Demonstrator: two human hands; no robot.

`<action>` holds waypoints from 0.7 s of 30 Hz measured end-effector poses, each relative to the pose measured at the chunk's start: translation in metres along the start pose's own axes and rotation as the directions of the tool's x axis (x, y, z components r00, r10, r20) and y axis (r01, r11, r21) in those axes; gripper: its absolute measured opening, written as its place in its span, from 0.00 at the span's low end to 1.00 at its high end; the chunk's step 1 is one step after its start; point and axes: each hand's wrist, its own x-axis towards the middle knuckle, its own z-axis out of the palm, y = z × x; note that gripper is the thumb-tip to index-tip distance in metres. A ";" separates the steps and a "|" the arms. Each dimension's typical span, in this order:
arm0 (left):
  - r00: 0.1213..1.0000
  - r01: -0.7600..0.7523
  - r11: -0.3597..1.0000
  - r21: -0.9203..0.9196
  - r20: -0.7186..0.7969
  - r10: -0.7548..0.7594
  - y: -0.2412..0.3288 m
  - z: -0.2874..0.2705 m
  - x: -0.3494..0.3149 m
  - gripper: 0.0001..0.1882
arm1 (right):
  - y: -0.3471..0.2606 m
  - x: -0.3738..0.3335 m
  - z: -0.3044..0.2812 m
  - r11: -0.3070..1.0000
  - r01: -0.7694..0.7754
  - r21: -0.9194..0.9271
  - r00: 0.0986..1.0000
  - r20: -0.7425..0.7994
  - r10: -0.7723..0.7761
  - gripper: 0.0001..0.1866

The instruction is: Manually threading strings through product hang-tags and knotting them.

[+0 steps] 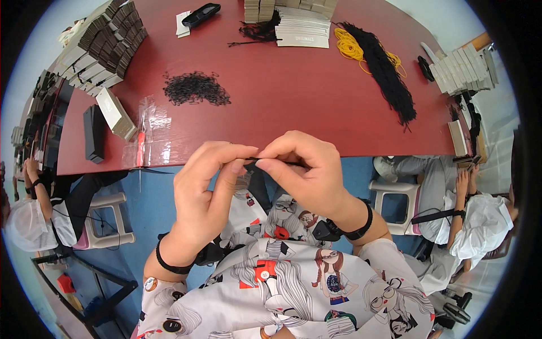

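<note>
My left hand [206, 186] and my right hand [307, 169] meet in front of me, just off the near table edge. Between their fingertips runs a thin black cord [252, 160], pinched by thumb and forefinger on both sides. Part of it passes under the right fingers, where its end is hidden. Beyond my left hand, a loose heap of small black cord loops [196, 88] lies on the table. Farther to the right rests a long bundle of black cords [384, 73], partly over a coil of yellow cord [348, 44].
The red table [271, 107] holds stacked cartons [101, 45] at left, a black box [94, 134], a white box [116, 113] and white cards [303, 28] at the back. Clear tape [153, 127] sticks near the front edge. Other people sit at both sides by stools [107, 220].
</note>
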 end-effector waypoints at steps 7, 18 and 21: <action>0.989 0.146 0.967 -0.210 0.006 -0.148 0.005 0.002 -0.003 0.26 | 0.002 0.005 0.009 0.922 -0.064 0.382 0.995 -0.045 0.087 0.03; 0.922 0.387 0.854 -0.348 0.168 -0.349 0.004 -0.004 -0.002 0.10 | 0.004 0.008 0.015 0.876 -0.110 0.470 0.989 -0.033 0.142 0.04; 0.941 0.335 0.867 -0.370 0.094 -0.324 0.002 -0.003 -0.003 0.03 | 0.002 0.008 0.016 0.849 -0.134 0.511 0.982 -0.045 0.183 0.03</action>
